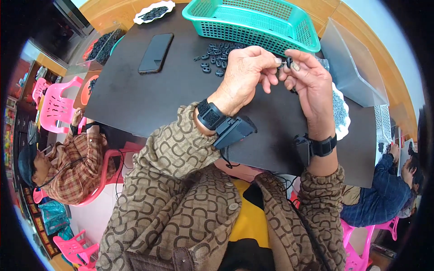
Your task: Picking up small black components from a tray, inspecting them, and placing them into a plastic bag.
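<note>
Above the dark table (131, 101), my two hands meet with their fingertips almost touching. My right hand (312, 81) pinches a small black oval piece (289, 62) between thumb and forefinger. Closed in a pinch just to its left, my left hand (244, 74) has its thumb and forefinger tips at the piece. A thin, light, metal-looking bit shows between them, too small to name. Beyond my left hand lies a loose pile of black oval pieces with holes (218, 56). Partly behind my right forearm, a white scalloped plate (344, 128) holds many tiny grey metal-looking parts.
A green plastic basket (253, 34) stands at the back, with a clear plastic bin (355, 63) to its right. Left are a phone (156, 53), a white plate (137, 19) of black parts and a filled bin (103, 47). People sit at both sides near pink chairs (58, 105).
</note>
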Demonstrator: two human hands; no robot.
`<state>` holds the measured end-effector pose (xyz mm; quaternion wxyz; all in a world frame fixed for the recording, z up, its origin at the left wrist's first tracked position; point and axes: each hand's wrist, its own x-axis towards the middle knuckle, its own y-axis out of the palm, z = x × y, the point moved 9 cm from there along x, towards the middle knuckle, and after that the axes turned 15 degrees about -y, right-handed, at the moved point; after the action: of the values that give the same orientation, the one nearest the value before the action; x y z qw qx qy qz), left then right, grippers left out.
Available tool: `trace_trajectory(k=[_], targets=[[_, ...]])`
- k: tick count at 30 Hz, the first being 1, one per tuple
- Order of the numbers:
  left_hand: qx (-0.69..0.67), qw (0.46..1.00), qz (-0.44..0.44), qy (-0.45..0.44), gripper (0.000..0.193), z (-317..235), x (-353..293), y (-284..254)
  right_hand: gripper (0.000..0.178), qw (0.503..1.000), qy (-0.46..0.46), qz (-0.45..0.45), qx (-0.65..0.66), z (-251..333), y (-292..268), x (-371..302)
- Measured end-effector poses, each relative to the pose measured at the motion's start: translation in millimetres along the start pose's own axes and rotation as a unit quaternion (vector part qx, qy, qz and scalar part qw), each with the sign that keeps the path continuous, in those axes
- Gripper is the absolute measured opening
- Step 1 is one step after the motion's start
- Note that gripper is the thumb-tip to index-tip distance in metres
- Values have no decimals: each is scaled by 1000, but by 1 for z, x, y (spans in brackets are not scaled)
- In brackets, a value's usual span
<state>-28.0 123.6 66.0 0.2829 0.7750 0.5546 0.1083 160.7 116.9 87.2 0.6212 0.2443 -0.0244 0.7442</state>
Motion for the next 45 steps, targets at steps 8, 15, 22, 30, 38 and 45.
trace_trajectory(k=[8, 15, 22, 30, 38, 45], targets=[[-1, 1000, -4, 24, 12, -1, -1, 0, 34, 1000, -15, 11, -8, 5, 9, 1], [20, 998, -25, 48, 15, 3, -6, -3, 33, 997, -55, 14, -44, 7, 12, 1], [-47, 998, 11, 47, 17, 5, -10, -2, 34, 991, -99, 3, -89, 18, 22, -4], [-66, 996, 46, 39, 18, -1, -17, 8, 40, 986, -126, 2, -111, 25, 24, -7], [-72, 995, 31, 54, 18, -2, -24, 7, 43, 985, -139, 11, -105, 29, 27, -10], [-86, 995, 9, 57, 16, -9, -29, 11, 42, 986, -132, 18, -100, 36, 32, -9]])
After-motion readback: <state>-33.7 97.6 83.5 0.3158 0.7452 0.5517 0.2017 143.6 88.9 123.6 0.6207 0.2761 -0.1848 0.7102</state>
